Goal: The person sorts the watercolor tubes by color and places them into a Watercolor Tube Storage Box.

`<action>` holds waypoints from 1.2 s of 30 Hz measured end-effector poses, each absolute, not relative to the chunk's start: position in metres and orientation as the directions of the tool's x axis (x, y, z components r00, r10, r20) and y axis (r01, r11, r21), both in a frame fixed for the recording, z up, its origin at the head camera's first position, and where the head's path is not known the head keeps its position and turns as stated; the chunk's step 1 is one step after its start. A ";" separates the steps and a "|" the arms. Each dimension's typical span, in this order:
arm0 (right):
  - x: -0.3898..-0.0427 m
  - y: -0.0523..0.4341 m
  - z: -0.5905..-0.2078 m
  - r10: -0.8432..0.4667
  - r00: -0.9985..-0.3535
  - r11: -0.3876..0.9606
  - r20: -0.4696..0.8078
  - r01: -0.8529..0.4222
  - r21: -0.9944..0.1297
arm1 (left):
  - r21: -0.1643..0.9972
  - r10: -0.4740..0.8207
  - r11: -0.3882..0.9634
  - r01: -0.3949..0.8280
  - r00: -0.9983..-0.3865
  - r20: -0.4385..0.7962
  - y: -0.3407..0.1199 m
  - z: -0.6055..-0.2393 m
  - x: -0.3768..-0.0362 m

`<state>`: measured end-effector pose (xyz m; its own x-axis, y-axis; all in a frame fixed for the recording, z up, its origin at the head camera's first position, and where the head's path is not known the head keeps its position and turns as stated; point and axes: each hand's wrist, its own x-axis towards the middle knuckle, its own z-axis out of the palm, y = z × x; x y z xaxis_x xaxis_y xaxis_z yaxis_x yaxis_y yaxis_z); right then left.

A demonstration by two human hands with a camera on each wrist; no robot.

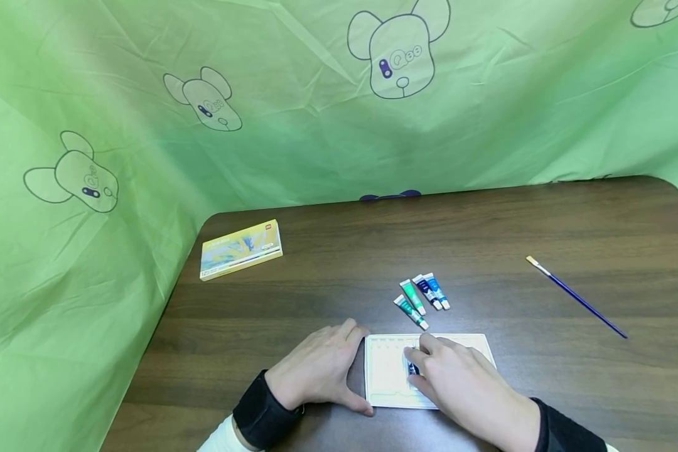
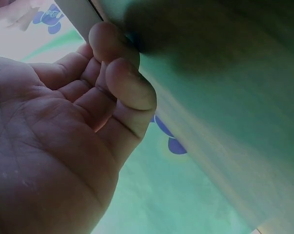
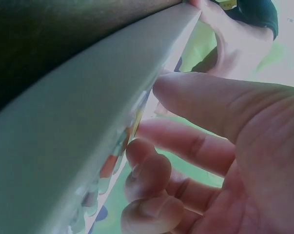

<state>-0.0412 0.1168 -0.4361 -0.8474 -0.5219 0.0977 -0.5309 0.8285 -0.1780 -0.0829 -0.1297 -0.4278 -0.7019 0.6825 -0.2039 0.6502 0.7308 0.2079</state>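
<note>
On the table lies a shallow white plastic tray [image 1: 383,386]. My left hand [image 1: 322,364] holds its left end, thumb at the near corner and fingers at the far corner. Over the tray is my right hand [image 1: 469,383], thumb and index finger around a dark blue paint tube [image 1: 413,369]. Coloured pieces [image 3: 109,165] show along the tray's edge in the right wrist view, partly hidden. Beyond the tray lie several loose paint tubes, among them a light green tube [image 1: 412,297], a dark green tube [image 1: 410,311] and a blue tube [image 1: 436,290].
A flat yellow and blue box [image 1: 241,250] lies at the back left of the brown table [image 1: 328,251]. On the right lies a paintbrush [image 1: 576,297] with a blue handle. A green curtain [image 1: 294,144] with bear drawings hangs behind and to the left.
</note>
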 end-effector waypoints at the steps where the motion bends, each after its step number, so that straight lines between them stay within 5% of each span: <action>1: -0.042 0.117 -0.437 -0.522 -0.847 0.827 0.101 -0.532 -0.183 | 0.211 0.683 0.730 0.650 -0.702 -0.203 -0.130 -0.428 -0.083; 14: -0.052 0.127 -0.440 -0.553 -0.830 0.792 0.070 -0.550 -0.264 | 0.209 0.682 0.731 0.649 -0.703 -0.204 -0.130 -0.430 -0.081; 21: -0.072 0.151 -0.421 -0.656 -0.748 0.676 0.100 -0.641 -0.364 | 0.219 0.677 0.736 0.641 -0.702 -0.219 -0.130 -0.431 -0.081; 30: -0.112 0.194 -0.414 -0.559 -0.806 0.773 0.195 -0.592 -0.228 | 0.211 0.674 0.738 0.641 -0.702 -0.229 -0.129 -0.429 -0.083; 36: -0.125 0.200 -0.429 -0.606 -0.767 0.742 0.210 -0.640 -0.199 | 0.212 0.676 0.737 0.642 -0.702 -0.225 -0.129 -0.430 -0.084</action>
<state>-0.1252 0.2000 -0.4292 -0.7674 -0.6060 0.2096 -0.6403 0.7419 -0.1990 -0.0836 -0.1287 -0.4298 -0.7020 0.6759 -0.2246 0.6418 0.7370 0.2120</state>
